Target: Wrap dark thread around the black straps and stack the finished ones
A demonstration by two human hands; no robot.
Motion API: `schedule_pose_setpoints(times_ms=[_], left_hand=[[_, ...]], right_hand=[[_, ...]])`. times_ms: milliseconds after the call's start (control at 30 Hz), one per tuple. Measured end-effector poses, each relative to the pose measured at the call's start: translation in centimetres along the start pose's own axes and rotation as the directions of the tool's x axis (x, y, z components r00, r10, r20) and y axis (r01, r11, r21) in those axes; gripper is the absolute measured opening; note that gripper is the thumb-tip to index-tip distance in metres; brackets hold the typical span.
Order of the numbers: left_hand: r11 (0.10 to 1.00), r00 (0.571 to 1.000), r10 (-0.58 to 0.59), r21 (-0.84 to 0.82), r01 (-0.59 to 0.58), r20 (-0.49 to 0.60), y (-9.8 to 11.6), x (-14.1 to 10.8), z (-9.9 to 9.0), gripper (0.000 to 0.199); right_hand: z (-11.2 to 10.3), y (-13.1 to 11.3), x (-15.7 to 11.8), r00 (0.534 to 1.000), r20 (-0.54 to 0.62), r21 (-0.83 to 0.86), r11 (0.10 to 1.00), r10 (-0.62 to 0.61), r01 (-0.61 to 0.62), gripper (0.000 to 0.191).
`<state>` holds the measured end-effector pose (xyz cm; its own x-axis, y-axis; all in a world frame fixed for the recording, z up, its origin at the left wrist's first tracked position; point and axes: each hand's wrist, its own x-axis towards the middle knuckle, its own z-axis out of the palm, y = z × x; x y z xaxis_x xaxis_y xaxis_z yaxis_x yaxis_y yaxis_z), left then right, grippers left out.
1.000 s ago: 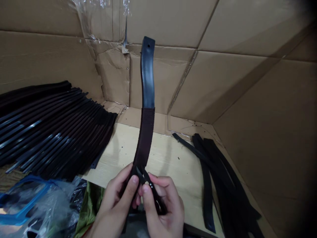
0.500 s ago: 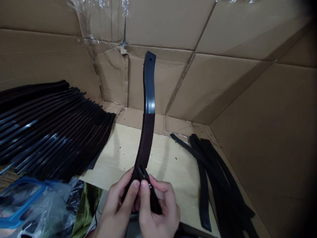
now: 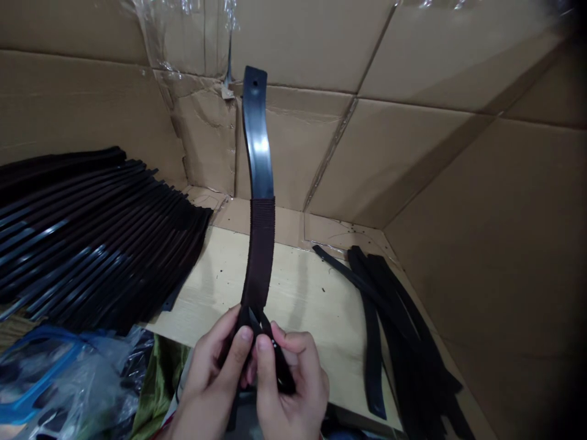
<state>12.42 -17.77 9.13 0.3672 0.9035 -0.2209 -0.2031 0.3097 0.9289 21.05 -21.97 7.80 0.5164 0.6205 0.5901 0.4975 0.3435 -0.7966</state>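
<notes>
A long black strip [image 3: 259, 140] with a hole near its top end stands upright in front of me, bowed along its length. A dark brown ribbed sleeve [image 3: 260, 256] wraps its middle. My left hand [image 3: 217, 360] is closed on the lower part of the strip, thumb on top. My right hand [image 3: 293, 373] grips a pair of black thread snips [image 3: 283, 371], its thumb near the pivot. Their pointed blades lie against the strip just below the wide brown part, beside my left thumb. Whether the blades touch a thread is too small to tell.
Many similar dark strips [image 3: 105, 244] are stacked on the left of the pale board [image 3: 302, 293]. More black strips [image 3: 394, 330] lie loosely on the right. Cardboard walls [image 3: 440, 165] enclose the back and sides. Clear plastic bags [image 3: 87, 385] and green cloth [image 3: 158, 385] are at lower left.
The strip's upper end has swung left and up, and its flat face shows more toward me. Both hands have shifted slightly left, with their grips unchanged.
</notes>
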Motion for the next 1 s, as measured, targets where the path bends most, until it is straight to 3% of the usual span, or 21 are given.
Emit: schedule_pose_setpoints(times_ms=[200, 433, 500, 567, 633, 700, 767, 867, 933, 1000], left_hand=[[0.998, 0.998, -0.035, 0.044, 0.037, -0.043, -0.3, -0.1, -0.3, 0.06], [0.993, 0.987, -0.042, 0.103, 0.059, -0.157, -0.9, -0.6, -0.7, 0.053], [0.993, 0.991, -0.039, 0.107, 0.053, -0.127, -0.8, -0.5, -0.6, 0.054], [0.997, 1.0, -0.01, 0.072, 0.012, -0.028, -0.5, -0.4, -0.4, 0.054], [0.999, 0.997, 0.041, 0.008, -0.041, 0.062, 0.0, 0.1, -0.5, 0.051], [0.995, 0.993, 0.094, -0.029, -0.093, 0.065, 0.4, 1.0, -1.3, 0.045], [0.991, 0.992, 0.129, 0.026, -0.129, 0.011, 0.7, 2.6, -3.3, 0.039], [0.91, 0.957, 0.243, 0.379, -0.169, -0.157, 1.3, 5.8, -8.9, 0.045], [0.709, 0.899, 0.34, 0.703, -0.052, -0.277, 1.8, 8.0, -13.3, 0.051], [0.432, 0.866, 0.439, 0.901, 0.03, -0.239, 2.4, 10.0, -17.2, 0.05]], right_hand=[[-0.1, -0.2, 0.1, 1.0, 0.009, -0.062, 0.998, 0.0, 0.001, 0.004], [0.3, -0.6, 0.0, 0.988, -0.13, -0.251, 0.967, -0.082, 0.047, 0.004], [0.5, -0.6, 0.2, 0.985, -0.14, -0.273, 0.96, -0.104, 0.062, 0.004], [0.6, -0.6, 0.3, 0.989, -0.103, -0.285, 0.956, -0.106, 0.073, 0.003], [0.5, -0.2, 0.3, 0.996, -0.005, -0.267, 0.96, -0.085, 0.081, 0.006], [0.2, 0.5, -0.1, 0.991, 0.096, -0.239, 0.964, -0.097, 0.118, 0.01], [-0.4, 1.5, -0.5, 0.982, 0.146, -0.217, 0.965, -0.117, 0.147, 0.01], [-1.8, 3.4, -0.8, 0.99, 0.142, -0.174, 0.985, 0.004, 0.021, 0.008], [-3.2, 4.7, -0.6, 0.986, 0.066, -0.155, 0.977, 0.156, -0.144, 0.014], [-4.8, 5.9, -0.2, 0.959, -0.064, -0.148, 0.948, 0.275, -0.281, 0.025]])
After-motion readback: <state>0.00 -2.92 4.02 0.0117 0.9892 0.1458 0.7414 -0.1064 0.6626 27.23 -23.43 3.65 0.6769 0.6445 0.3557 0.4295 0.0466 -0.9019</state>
